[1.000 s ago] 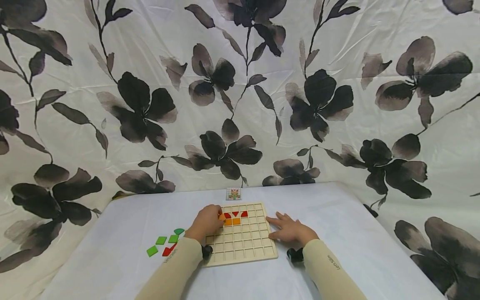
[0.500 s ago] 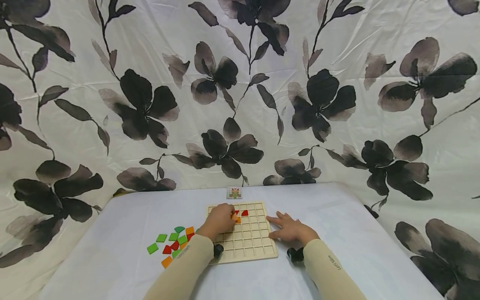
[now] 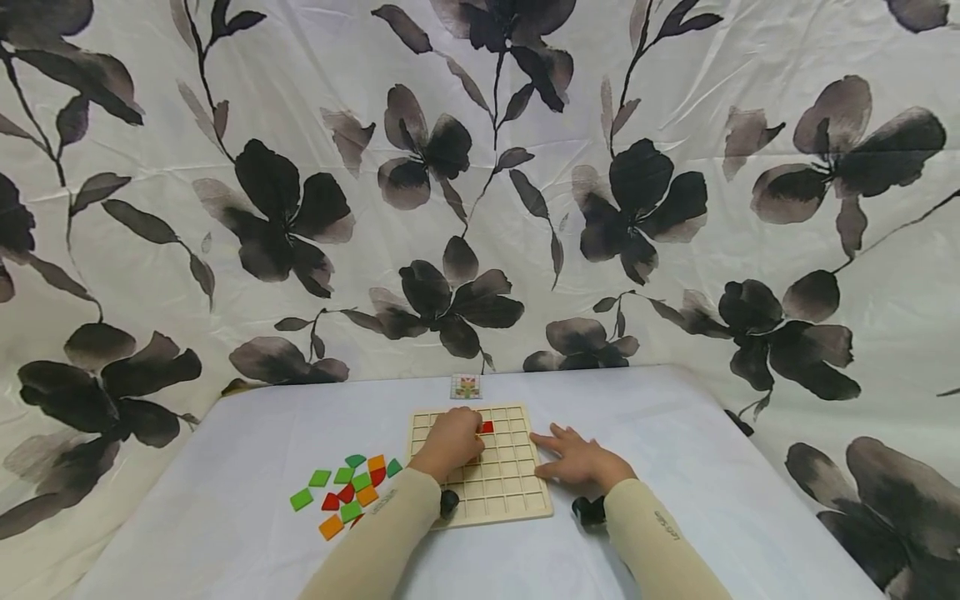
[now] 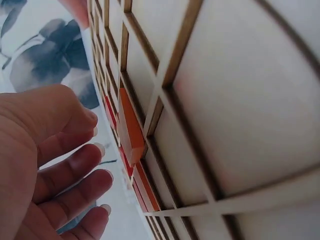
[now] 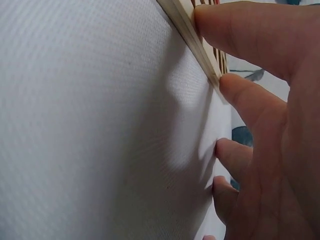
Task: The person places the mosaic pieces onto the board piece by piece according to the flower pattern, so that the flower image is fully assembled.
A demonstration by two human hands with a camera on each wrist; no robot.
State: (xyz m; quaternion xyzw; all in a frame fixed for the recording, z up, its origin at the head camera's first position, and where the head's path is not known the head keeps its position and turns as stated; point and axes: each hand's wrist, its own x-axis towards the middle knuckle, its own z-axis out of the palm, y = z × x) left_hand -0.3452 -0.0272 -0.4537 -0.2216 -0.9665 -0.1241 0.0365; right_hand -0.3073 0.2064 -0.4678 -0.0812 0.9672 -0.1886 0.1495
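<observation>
A pale wooden grid board (image 3: 502, 492) lies on the table. My left hand (image 3: 452, 442) is over its upper part, fingers loosely bent and holding nothing. In the left wrist view, the thumb and fingertips are a little apart from an orange tile (image 4: 131, 132) that sits tilted on the grid. Beside it are another orange tile (image 4: 146, 189) and red tiles (image 4: 111, 114). In the head view my left hand hides most of these, with one red tile (image 3: 487, 427) showing. My right hand (image 3: 581, 458) rests spread at the board's right edge, its thumb and index finger touching the side.
Loose green tiles (image 3: 302, 499), red tiles (image 3: 331, 502) and orange tiles (image 3: 331, 527) lie scattered left of the board. A small card with a coloured pattern (image 3: 466, 387) lies behind it. A flowered cloth (image 3: 450, 308) hangs at the back.
My left hand has moved right across the board and released an orange tile beside the others. More loose tiles have come into view behind the left arm. The right hand has stayed put.
</observation>
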